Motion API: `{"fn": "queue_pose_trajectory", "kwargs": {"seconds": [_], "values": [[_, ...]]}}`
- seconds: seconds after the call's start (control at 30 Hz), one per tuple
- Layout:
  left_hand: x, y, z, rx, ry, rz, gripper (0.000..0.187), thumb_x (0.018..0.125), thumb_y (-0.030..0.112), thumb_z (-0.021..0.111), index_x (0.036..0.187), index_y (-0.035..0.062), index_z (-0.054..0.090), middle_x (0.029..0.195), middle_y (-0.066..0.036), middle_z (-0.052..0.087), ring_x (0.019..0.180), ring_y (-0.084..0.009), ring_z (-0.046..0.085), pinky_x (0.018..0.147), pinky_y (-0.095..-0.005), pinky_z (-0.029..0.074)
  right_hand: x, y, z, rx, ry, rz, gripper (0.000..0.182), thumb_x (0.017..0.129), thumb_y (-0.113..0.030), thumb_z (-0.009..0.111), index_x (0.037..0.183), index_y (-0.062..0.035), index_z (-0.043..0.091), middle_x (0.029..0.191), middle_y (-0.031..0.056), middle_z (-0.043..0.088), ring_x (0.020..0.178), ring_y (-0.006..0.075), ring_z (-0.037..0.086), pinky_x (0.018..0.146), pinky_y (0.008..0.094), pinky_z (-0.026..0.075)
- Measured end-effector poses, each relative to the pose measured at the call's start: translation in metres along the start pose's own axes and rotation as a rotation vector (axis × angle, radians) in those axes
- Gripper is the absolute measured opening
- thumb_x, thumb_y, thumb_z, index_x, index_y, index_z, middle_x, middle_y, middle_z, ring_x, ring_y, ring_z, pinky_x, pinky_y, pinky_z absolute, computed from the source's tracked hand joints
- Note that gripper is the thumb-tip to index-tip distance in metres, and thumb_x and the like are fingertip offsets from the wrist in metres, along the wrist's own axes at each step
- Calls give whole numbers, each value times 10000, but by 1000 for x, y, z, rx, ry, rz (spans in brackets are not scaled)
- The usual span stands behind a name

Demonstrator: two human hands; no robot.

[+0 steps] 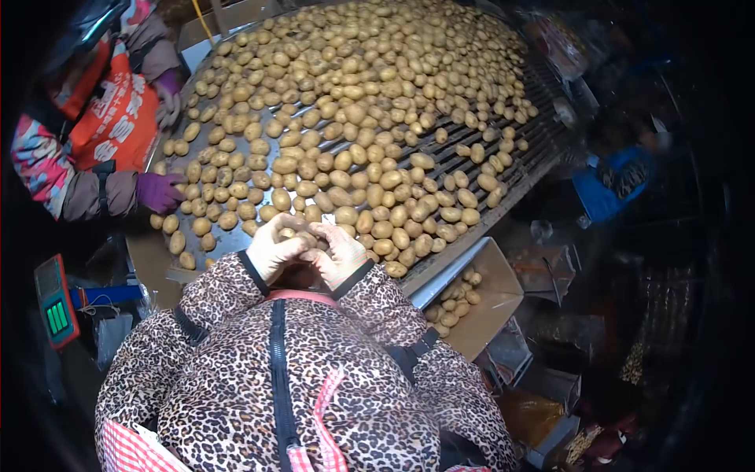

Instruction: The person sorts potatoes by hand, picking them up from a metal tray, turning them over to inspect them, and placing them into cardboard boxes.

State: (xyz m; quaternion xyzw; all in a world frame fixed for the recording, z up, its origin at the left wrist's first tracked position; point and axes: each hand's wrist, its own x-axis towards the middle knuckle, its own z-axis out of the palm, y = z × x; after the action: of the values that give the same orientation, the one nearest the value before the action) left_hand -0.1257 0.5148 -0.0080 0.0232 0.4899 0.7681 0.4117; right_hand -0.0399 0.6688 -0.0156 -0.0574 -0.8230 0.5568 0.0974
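Note:
My left hand [274,250] and my right hand [340,255], both in pale gloves, meet at the near edge of a sorting table [255,195]. Their fingers curl inward and the fingertips nearly touch. A yellow-brown potato [288,233] shows between the fingers of my left hand. My right hand is closed round what looks like another potato [321,243], mostly covered by its fingers. Just beyond both hands lie many loose potatoes [338,197] on the metal surface and dark slats.
At left a co-worker in an orange apron [118,110] reaches onto the table with a purple-gloved hand [160,192]. A cardboard box [495,287] holding potatoes stands at my right. A scale with a green display [57,303] is at lower left, a blue container [609,189] at far right.

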Motion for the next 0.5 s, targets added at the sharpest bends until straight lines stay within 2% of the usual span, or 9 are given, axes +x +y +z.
{"fn": "queue_pose_trajectory", "kwargs": {"seconds": [0.07, 0.13, 0.2, 0.23, 0.27, 0.3, 0.37, 0.47, 0.5], "values": [[3, 0, -6, -217, -34, -109, 416, 854, 267, 697, 1155, 53, 505, 967, -114, 643, 786, -219, 653, 661, -335, 541, -1, -8, -7, 229, -66, 153, 478, 789, -199, 703, 1228, -59, 575, 1143, 193, 613, 1008, 342, 626, 868, 394, 515], [4, -1, -12, -506, -20, -302, 424, 939, 477, 530, 1137, 103, 548, 873, -77, 619, 620, -163, 566, 493, -285, 441, 2, 2, -23, -15, -99, -9, 451, 804, -177, 665, 1233, -69, 575, 1160, 193, 607, 1023, 345, 618, 882, 400, 508], [10, 0, -41, -693, -182, -408, 444, 936, 537, 492, 1070, 130, 608, 833, -50, 608, 568, -146, 499, 458, -273, 365, 12, 44, -47, -316, -85, -146, 439, 818, -147, 599, 1253, -98, 566, 1187, 198, 591, 1042, 361, 601, 914, 412, 493], [11, 3, -44, -753, -291, -424, 465, 925, 561, 495, 1048, 131, 623, 821, -40, 606, 569, -147, 496, 456, -280, 360, 25, 20, -79, -609, -100, -30, 473, 811, -175, 610, 1272, -89, 550, 1259, 189, 553, 1137, 341, 555, 977, 413, 460], [5, 10, -36, -718, -201, -401, 507, 912, 599, 486, 1048, 130, 623, 905, -62, 642, 611, -187, 549, 479, -303, 409, 24, 70, -95, -738, 136, -121, 525, 826, -254, 631, 1300, -58, 517, 1331, 191, 500, 1238, 342, 470, 1038, 432, 413], [3, 22, -16, -682, 240, -408, 534, 907, 607, 490, 1124, 134, 614, 1064, -105, 661, 728, -254, 625, 519, -320, 461, 38, 72, -128, -713, 90, 235, 620, 852, -349, 621, 1361, -44, 443, 1407, 192, 421, 1315, 345, 375, 1098, 464, 337], [0, 23, -19, -641, -127, -298, 679, 922, 583, 480, 1346, 53, 473, 1303, -186, 549, 1004, -323, 621, 631, -383, 588, 46, 104, -151, -918, 314, 379, 726, 881, -482, 546, 1440, -77, 323, 1453, 193, 346, 1338, 334, 341, 1122, 526, 246], [9, 6, -26, -785, -221, -246, 630, 917, 535, 537, 1321, 52, 497, 1339, -199, 511, 1035, -334, 600, 609, -349, 579, 71, 122, -124, -1079, 12, 557, 810, 871, -598, 463, 1480, -97, 279, 1505, 169, 301, 1400, 330, 251, 1139, 563, 145], [8, 10, -21, -741, -157, -294, 506, 923, 479, 564, 1221, 71, 550, 1294, -201, 543, 995, -333, 616, 586, -323, 569, 87, 122, -113, -1154, -127, 528, 829, 862, -580, 498, 1477, -73, 272, 1527, 186, 265, 1419, 339, 219, 1151, 555, 137]]}}
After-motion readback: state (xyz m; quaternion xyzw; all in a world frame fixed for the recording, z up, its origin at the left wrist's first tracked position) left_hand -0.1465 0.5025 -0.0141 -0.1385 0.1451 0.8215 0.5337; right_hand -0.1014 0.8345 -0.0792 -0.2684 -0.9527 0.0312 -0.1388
